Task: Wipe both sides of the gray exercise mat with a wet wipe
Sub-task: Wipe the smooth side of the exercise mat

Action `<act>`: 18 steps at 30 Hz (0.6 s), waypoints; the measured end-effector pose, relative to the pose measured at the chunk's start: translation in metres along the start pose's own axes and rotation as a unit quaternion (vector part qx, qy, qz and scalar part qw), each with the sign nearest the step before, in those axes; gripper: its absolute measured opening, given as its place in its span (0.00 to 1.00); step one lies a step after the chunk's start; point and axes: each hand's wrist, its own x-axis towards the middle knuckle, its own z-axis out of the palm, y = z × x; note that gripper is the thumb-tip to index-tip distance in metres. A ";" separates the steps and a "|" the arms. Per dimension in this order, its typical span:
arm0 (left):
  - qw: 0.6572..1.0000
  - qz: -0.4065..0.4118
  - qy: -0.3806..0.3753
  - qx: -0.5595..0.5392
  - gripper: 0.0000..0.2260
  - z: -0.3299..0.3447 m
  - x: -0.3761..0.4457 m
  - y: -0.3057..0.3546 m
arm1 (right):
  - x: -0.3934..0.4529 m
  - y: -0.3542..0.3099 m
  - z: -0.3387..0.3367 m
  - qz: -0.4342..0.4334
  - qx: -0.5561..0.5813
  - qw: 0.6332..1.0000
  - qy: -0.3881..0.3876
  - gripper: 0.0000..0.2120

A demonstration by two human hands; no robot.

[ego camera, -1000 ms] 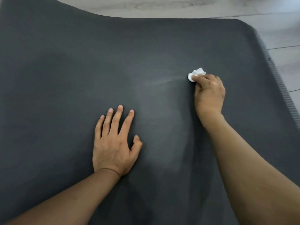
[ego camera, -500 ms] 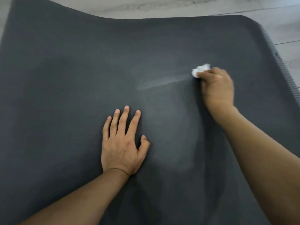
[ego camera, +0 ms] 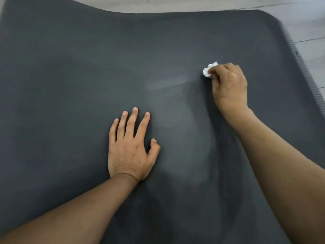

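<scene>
- Your right hand (ego camera: 228, 85) hides most of the wipe (ego camera: 209, 69).
- The mat (ego camera: 70, 85) runs off the left and bottom edges.
- Both your forearms are cut off below.

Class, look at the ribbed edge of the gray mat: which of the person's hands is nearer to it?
Right. The right hand, gripping the wet wipe, is closer to the ribbed edge; the left hand rests flat near the mat's middle.

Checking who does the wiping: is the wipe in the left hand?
No, the right hand pinches the wipe against the mat; the left hand lies flat.
</scene>
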 end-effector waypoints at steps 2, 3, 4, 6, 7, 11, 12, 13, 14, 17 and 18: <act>1.000 -0.005 0.001 0.001 0.30 0.000 0.000 0.000 | -0.008 0.019 -0.012 0.044 -0.021 0.999 0.023 0.11; 1.000 -0.005 0.002 0.000 0.30 0.001 0.001 0.000 | -0.015 0.024 -0.016 0.082 -0.024 0.996 0.013 0.12; 1.000 -0.003 0.001 0.000 0.30 0.001 0.001 0.001 | -0.020 0.026 -0.015 0.117 -0.018 0.993 0.002 0.12; 1.000 -0.003 0.004 -0.001 0.30 0.001 0.001 0.001 | -0.022 0.012 -0.004 0.166 0.011 0.986 -0.007 0.12; 1.000 -0.004 0.005 0.000 0.30 0.001 0.000 0.001 | -0.021 -0.003 0.005 0.165 0.035 0.986 -0.003 0.12; 1.000 -0.002 0.004 0.000 0.30 0.003 0.000 -0.001 | -0.041 -0.106 0.039 -0.026 0.139 0.988 -0.067 0.10; 1.000 -0.001 0.003 0.001 0.30 0.003 0.000 -0.003 | -0.051 -0.131 0.045 -0.084 0.145 0.982 -0.092 0.09; 1.000 0.001 0.005 0.000 0.29 0.003 0.000 -0.003 | -0.059 -0.147 0.048 -0.131 0.136 0.976 -0.106 0.08; 1.000 0.000 0.005 -0.001 0.30 0.002 0.000 -0.002 | -0.059 -0.151 0.045 -0.169 0.121 0.972 -0.112 0.08; 1.000 -0.010 0.000 -0.012 0.31 0.001 0.000 0.000 | -0.046 -0.093 0.027 -0.223 0.031 0.973 -0.046 0.09; 1.000 -0.011 -0.002 -0.015 0.31 0.001 0.000 0.001 | -0.046 -0.058 0.017 -0.189 -0.007 0.982 -0.026 0.09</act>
